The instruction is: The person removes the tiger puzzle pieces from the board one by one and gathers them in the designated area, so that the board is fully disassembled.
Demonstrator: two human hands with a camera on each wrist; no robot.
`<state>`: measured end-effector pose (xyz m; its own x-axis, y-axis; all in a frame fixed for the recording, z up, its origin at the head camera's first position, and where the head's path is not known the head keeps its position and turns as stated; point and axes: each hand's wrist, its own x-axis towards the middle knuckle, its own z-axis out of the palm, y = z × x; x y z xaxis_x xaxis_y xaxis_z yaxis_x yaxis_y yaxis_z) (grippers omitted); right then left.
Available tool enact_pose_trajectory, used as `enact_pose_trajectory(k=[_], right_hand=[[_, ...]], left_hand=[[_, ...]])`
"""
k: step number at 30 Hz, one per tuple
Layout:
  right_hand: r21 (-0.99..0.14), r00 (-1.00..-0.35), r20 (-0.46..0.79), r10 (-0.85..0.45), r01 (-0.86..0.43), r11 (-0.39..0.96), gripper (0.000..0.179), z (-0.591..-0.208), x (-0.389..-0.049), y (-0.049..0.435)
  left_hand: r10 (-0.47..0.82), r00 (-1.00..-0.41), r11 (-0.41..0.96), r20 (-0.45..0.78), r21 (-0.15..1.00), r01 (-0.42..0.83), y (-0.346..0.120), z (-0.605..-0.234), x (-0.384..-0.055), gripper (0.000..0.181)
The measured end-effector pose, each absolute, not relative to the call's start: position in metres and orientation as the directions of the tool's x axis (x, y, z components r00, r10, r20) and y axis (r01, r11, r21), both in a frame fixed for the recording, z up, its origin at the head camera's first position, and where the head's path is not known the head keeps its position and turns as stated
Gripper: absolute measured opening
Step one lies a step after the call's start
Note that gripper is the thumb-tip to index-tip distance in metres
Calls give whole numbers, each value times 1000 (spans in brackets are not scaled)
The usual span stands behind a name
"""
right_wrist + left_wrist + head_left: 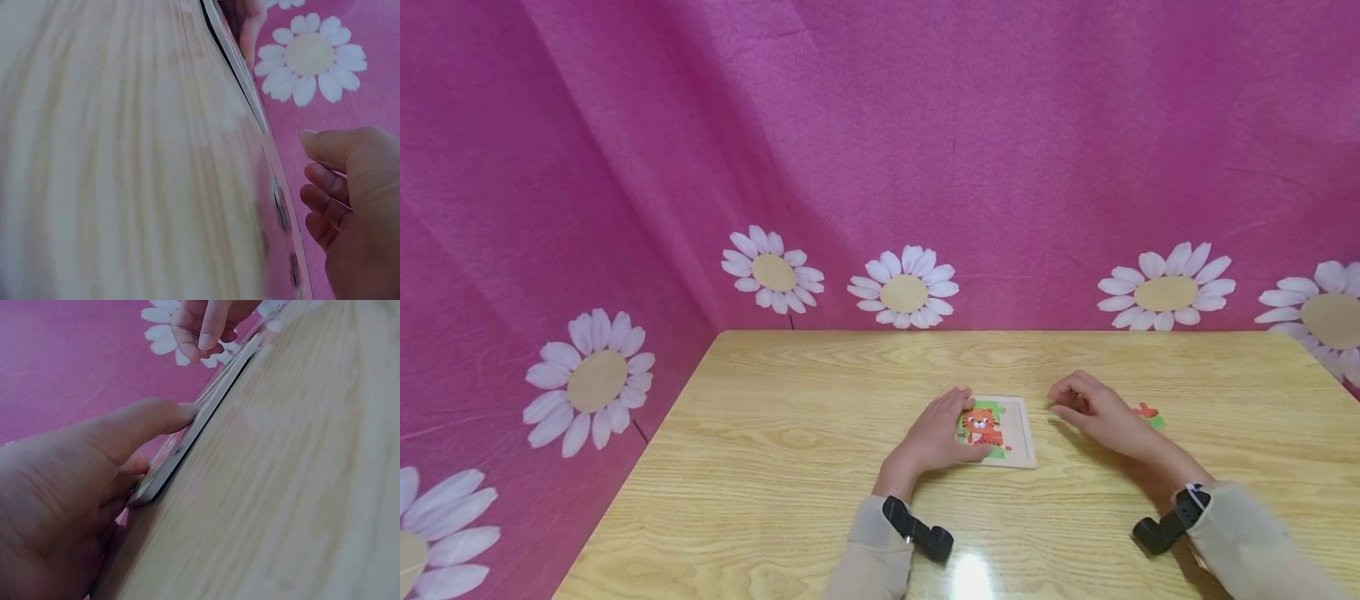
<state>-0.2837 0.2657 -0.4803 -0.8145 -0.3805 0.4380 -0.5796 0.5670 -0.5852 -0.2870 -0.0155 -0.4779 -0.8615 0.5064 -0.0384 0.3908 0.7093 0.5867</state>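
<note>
A flat wooden puzzle board point(1019, 433) with an orange tiger picture on green lies on the table. Its right part shows pale bare wood. My left hand point(934, 433) holds the board by its left side, fingers at the far edge and thumb across the near part. The left wrist view shows the thumb point(159, 419) on top of the board's rim. Just right of the board, my right hand point(1097, 412) hovers with loosely bent fingers and nothing between them. Partly hidden behind this hand, an orange and green puzzle piece point(1156, 421) lies on the table.
The wood-grain table point(760, 467) reaches back to a pink cloth point(1000, 167) printed with large white daisies. Each wrist wears a black strap with a small camera, such as the left wrist camera point(936, 543).
</note>
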Motion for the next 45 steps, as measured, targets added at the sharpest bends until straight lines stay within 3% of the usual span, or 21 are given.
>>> enact_pose_trajectory(k=[5,11,20,27,35,45], right_hand=[[-608,-838,384,-387,-545,577,14,-479,-285,248],[-649,-874,286,-392,-478,592,10,-479,-288,231],[-663,-886,235,-399,-446,602,13,-480,-292,213],[-630,-892,221,-394,-439,641,15,-477,-292,204],[-621,-929,115,-353,-345,704,23,-467,-295,187],[-598,-911,100,-400,-376,708,25,-464,-296,182]], left_hand=[[534,-844,668,-47,635,388,-22,-479,-290,74],[504,-862,655,-45,671,348,-24,-480,-291,72],[478,-876,652,-61,694,307,-24,-477,-289,71],[477,-877,654,-62,691,307,-23,-477,-290,71],[479,-877,649,-49,693,315,-23,-478,-290,71],[474,-879,646,-56,701,304,-22,-478,-290,69]])
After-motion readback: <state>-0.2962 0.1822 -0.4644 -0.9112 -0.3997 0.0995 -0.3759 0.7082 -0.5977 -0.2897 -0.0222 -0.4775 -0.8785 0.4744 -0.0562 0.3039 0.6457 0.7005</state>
